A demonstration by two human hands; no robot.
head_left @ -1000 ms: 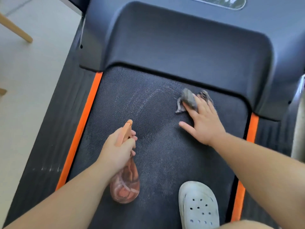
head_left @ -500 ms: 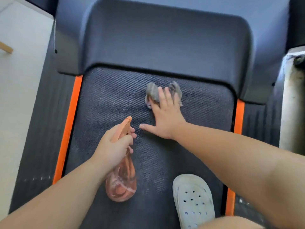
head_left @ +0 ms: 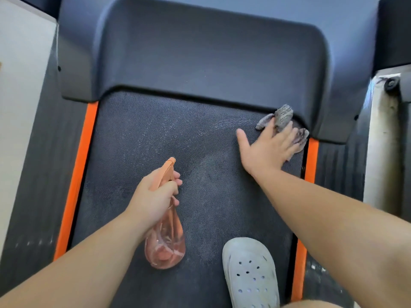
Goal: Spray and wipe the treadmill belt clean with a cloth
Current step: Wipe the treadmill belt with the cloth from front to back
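Right hand flat and spread, fingers splayed over a crumpled grey cloth, pressing it onto the belt at the upper right of the frame. Not gripping, only bearing down with palm and fingers, probably so the whole hand pushes the cloth across the surface. Cloth tucked right where the belt disappears under the dark motor cover, just beside the right orange strip; likely chosen to reach grime in that corner.

Left hand closed around the neck of a pink spray bottle, lower centre of the frame, nozzle aimed up the frame toward the motor cover, bottle body hanging below the fist. Held off to the side, well apart from the cloth, seemingly kept ready for another squirt without blocking the wiping. Whether a finger rests on the trigger cannot be told.

Faint pale streaks and damp patches across the middle of the belt, suggesting spraying already done there and wiping under way.

A pale clog planted on the belt at the bottom of the frame. Left orange strip along the belt's other edge; light floor at far left.
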